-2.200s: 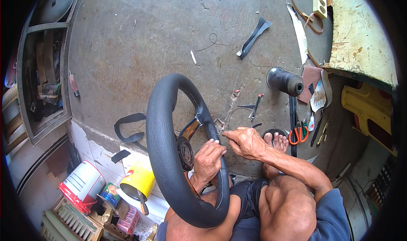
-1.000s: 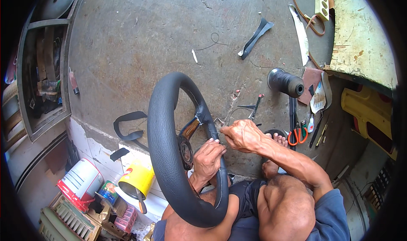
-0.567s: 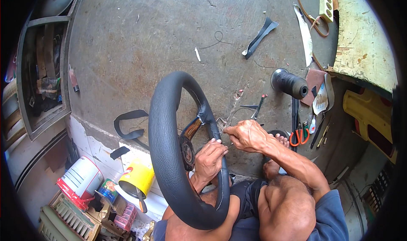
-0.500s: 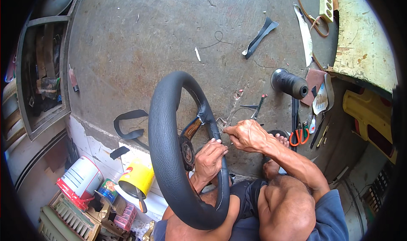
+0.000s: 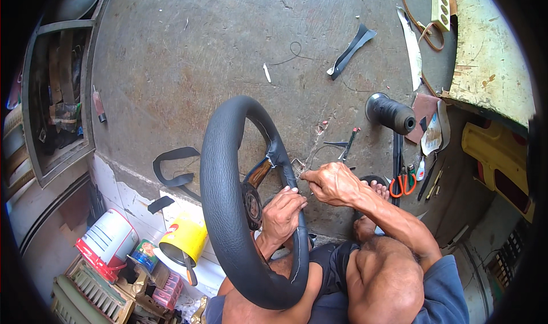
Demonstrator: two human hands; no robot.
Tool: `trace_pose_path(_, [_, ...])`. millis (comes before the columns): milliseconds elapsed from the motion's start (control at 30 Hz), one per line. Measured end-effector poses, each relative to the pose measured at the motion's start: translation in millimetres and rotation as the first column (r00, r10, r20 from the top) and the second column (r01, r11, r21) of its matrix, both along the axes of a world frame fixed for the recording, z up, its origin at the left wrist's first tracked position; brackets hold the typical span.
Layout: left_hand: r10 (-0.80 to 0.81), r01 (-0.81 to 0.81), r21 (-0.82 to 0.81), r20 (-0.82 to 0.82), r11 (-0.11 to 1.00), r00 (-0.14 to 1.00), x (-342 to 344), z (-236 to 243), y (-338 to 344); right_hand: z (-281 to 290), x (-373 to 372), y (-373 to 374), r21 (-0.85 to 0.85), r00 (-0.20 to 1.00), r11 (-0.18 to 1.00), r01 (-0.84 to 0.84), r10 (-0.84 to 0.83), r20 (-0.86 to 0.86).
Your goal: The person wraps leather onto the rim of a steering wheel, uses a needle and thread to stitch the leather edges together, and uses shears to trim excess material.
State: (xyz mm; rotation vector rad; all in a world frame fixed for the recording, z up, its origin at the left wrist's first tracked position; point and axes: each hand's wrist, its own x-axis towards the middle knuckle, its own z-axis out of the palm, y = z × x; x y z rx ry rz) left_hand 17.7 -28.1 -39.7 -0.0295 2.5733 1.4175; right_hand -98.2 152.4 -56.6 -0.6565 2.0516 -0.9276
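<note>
A steering wheel (image 5: pixel 221 170) in black grained leather stands tilted in front of me, with pale stitching along the inner edge of its rim. A brown wood-look spoke (image 5: pixel 258 173) and a dark round hub (image 5: pixel 252 206) show inside it. My left hand (image 5: pixel 281 214) is closed round the right side of the rim, its fingers lying over the leather seam. Just right of the rim, my right hand (image 5: pixel 331 183) is closed, with thumb and forefinger pinched close to the seam. Whatever lies in that pinch is too small to make out.
To the right are a black thread spool (image 5: pixel 391 114), orange-handled scissors (image 5: pixel 403 184) and a small white bottle (image 5: pixel 420 169). Black leather strips (image 5: pixel 352 51) lie on the concrete floor (image 5: pixel 171 56). At lower left stand a yellow can (image 5: pixel 191 235) and a white bucket (image 5: pixel 108 238).
</note>
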Motion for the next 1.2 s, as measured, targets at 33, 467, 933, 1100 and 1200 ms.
trace_pose_path(33, [0.003, -0.003, -0.003, -0.003, 1.000, 1.000, 1, 0, 0, 0, 0, 0, 0.000, 1.000, 1.000, 0.000, 0.000, -0.005])
trace_pose_path(467, [0.001, -0.001, -0.003, 0.009, 1.000, 1.000, -1, 1, 0, -4, -2, -1, 0.016, 0.997, 0.997, -0.072, 0.072, 0.017])
trace_pose_path(933, [0.033, -0.033, 0.014, 0.018, 0.999, 0.999, 2, 0, 0, -27, -9, 4, -0.023, 0.880, 0.996, 0.090, -0.069, 0.471])
trace_pose_path(1100, [0.035, -0.036, 0.038, 0.023, 0.999, 0.999, 4, -3, 0, -37, -9, 9, -0.039, 0.841, 0.993, 0.114, -0.076, 0.535])
trace_pose_path(1200, [0.034, -0.035, 0.044, 0.022, 0.998, 0.999, 5, -3, 0, -40, -9, 10, -0.034, 0.847, 0.995, 0.097, -0.065, 0.527])
